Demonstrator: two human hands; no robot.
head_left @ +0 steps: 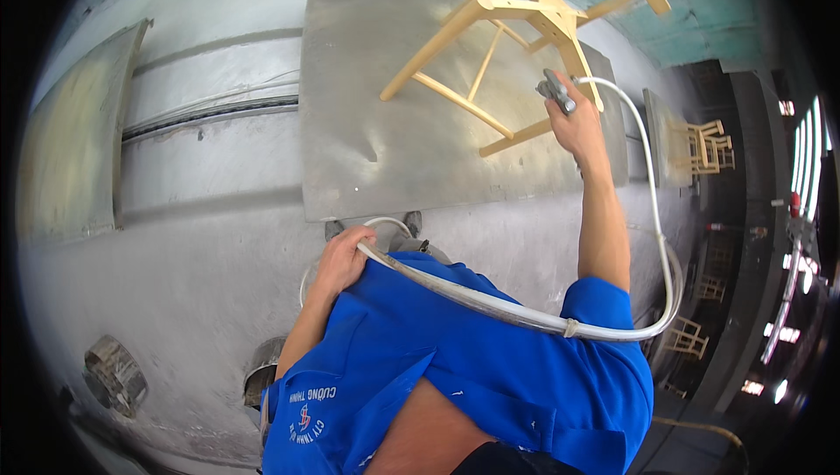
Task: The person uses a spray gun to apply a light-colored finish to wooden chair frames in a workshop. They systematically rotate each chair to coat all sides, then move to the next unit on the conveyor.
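Note:
My right hand point(580, 129) is raised at arm's length and wrapped round a grey metal spray gun point(554, 92). A white hose point(634, 116) runs from the gun, loops down past my right elbow and crosses my front. Near my waist, my left hand point(344, 258) is closed round the hose. Just beyond and left of the gun stands a bare, light wooden chair frame point(464, 106), its legs and stretchers showing; its top runs out of the picture. The frame is over a broad grey metal board point(367, 147). Parts of the gun are hidden by my fingers.
Another metal board point(79, 138) stands at the left, with a dark track point(219, 116) between the boards. Round metal tubs point(115, 376) sit at lower left. More wooden frames point(707, 147) are at the right. A tie point(571, 328) bundles the hose near my right arm.

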